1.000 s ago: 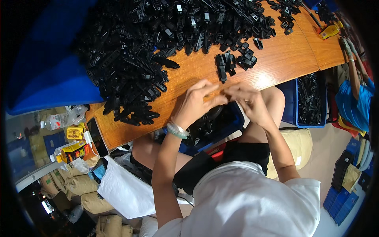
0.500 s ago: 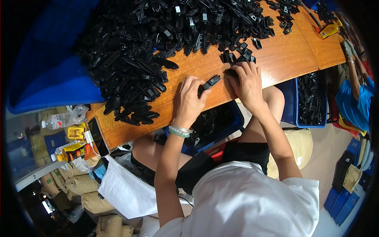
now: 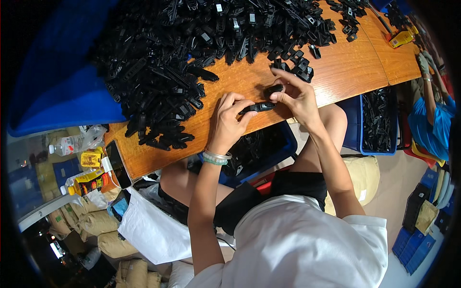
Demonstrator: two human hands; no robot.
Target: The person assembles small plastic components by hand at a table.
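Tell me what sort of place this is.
Probably a small factory or workshop: a large heap of black parts covers much of the wooden table, a blue crate at the right holds more, and a gloved person in blue is nearby.

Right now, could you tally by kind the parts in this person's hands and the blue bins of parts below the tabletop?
Held parts: 2, one in the left hand, one in the right hand
Blue bins: 2
Total: 4

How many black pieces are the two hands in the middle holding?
2: one black piece in the left hand, another black piece in the right hand. More may be hidden.
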